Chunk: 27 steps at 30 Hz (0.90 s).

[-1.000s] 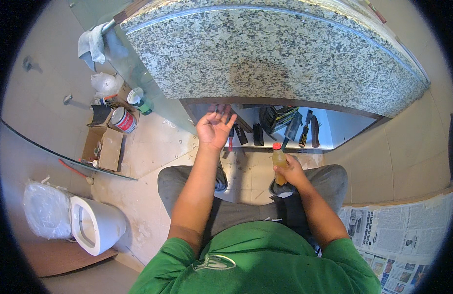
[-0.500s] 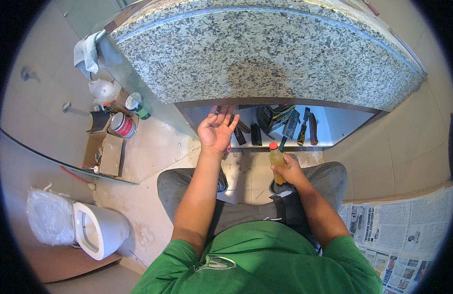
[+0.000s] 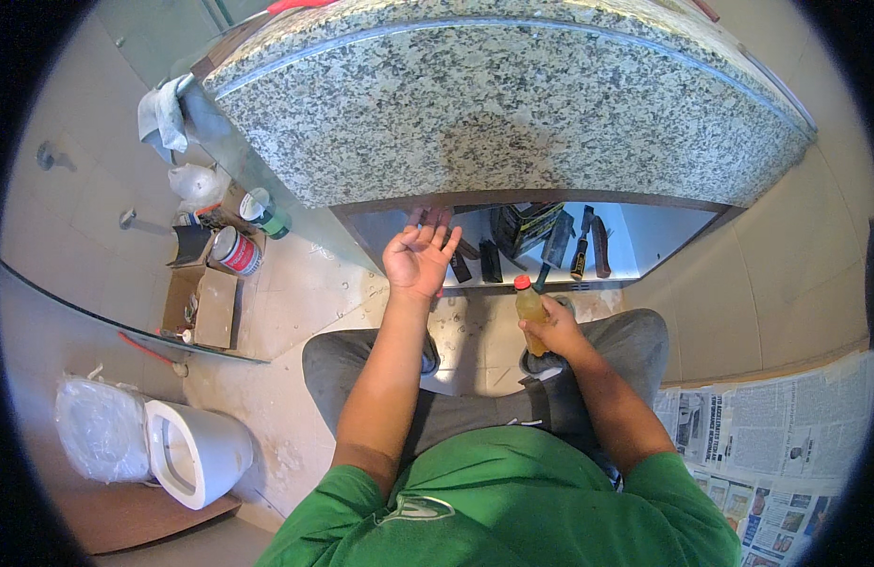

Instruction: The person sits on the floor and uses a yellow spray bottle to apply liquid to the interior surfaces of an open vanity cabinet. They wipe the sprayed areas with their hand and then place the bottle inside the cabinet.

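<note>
My left hand (image 3: 419, 265) is raised in front of the low cabinet opening, palm up and fingers spread, with nothing in it. In my right hand (image 3: 556, 332) is a small plastic bottle (image 3: 529, 307) of yellow liquid with a red cap, held upright or nearly so between my knees. Just beyond, on the white cabinet shelf (image 3: 645, 248), lie a broad-bladed scraper (image 3: 556, 240) with a green handle, a tool with a black and yellow handle (image 3: 579, 257), a long dark brown piece (image 3: 601, 248), and several black items, one a box with yellow markings (image 3: 522, 229).
Above the cabinet juts a speckled granite counter (image 3: 494, 113). At left are a glass panel (image 3: 309, 241), an open cardboard box (image 3: 215, 307), a paint can (image 3: 237, 250), a green-and-white tub (image 3: 264, 214) and a toilet (image 3: 199, 452). Newspaper (image 3: 777, 444) covers a surface at lower right.
The view has shifted slightly, and a red object now shows at the top edge. My hands keep nearly the same pose, the left open, the right around the bottle.
</note>
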Tool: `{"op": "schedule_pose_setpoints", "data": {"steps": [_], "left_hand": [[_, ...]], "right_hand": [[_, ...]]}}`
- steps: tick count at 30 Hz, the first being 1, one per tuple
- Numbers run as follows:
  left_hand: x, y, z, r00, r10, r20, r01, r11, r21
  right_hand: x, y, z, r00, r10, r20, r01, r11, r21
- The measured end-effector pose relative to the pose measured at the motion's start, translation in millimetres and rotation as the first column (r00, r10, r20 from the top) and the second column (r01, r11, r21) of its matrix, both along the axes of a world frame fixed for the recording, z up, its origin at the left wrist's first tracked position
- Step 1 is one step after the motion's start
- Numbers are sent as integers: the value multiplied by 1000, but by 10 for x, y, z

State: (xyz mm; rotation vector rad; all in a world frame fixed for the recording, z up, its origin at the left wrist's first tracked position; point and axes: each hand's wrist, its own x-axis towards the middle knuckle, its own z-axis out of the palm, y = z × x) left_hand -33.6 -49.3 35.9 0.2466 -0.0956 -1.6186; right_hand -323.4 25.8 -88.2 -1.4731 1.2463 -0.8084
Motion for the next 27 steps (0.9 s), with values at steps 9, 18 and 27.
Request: {"op": "schedule_pose_setpoints", "data": {"steps": [9,18,27], "left_hand": [[-209,-141,-46,995,-83,59,85,995,-42],[-529,-237,-96,984,-173,53,174,984,-29],[-1094,-283,-66,963,-268,8,268,962,-50]], "right_hand": [[25,22,89,996,-11,89,2,995,102],[26,28,121,995,-29,95,18,993,121],[-22,88,79,999,-41,26,40,999,11]]}}
